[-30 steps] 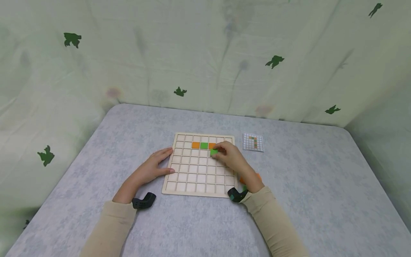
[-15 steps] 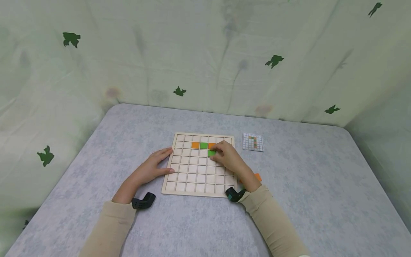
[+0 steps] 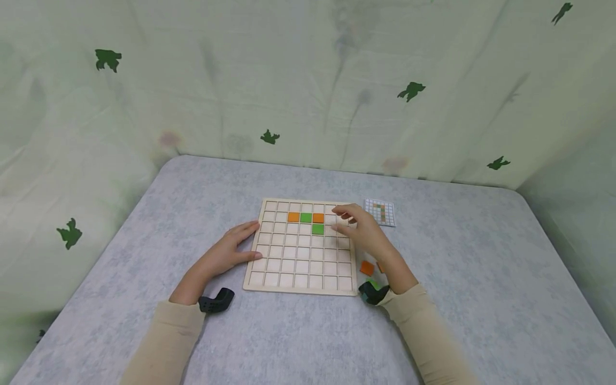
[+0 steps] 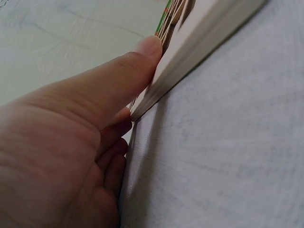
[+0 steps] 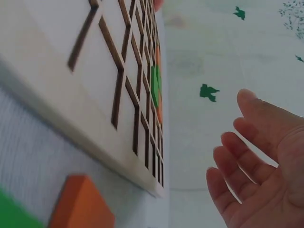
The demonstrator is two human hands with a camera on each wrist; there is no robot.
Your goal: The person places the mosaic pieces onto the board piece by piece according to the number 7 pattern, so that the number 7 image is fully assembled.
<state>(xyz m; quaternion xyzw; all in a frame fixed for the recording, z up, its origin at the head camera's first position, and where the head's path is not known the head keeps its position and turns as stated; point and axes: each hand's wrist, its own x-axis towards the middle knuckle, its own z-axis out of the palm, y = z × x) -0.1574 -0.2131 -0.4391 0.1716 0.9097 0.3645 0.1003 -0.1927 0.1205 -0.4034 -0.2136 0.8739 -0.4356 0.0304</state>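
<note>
A pale wooden grid board (image 3: pixel 294 251) lies on the table. Its second row from the far edge holds an orange tile (image 3: pixel 293 217), a green tile (image 3: pixel 305 217) and another orange tile (image 3: pixel 318 218), side by side. Directly below the right-hand orange one sits a second green tile (image 3: pixel 317 229). My left hand (image 3: pixel 226 254) rests on the board's left edge, thumb on top, fingers fairly straight. Over the board's right part hovers my right hand (image 3: pixel 363 227), fingers spread and holding nothing; the right wrist view shows the loosely bent fingers (image 5: pixel 237 161) apart from the board.
Right of the board lie a loose orange tile (image 3: pixel 367 268), a partly hidden green tile (image 3: pixel 372 283) and another orange piece (image 3: pixel 380 267) beside the right forearm. A small printed grid card (image 3: pixel 379 213) lies at the back right, partly behind the right hand. Curtains stand behind the table.
My right hand has let go of the green tile, now in its cell below the orange one, and moved right and up off it. The left hand stays put.
</note>
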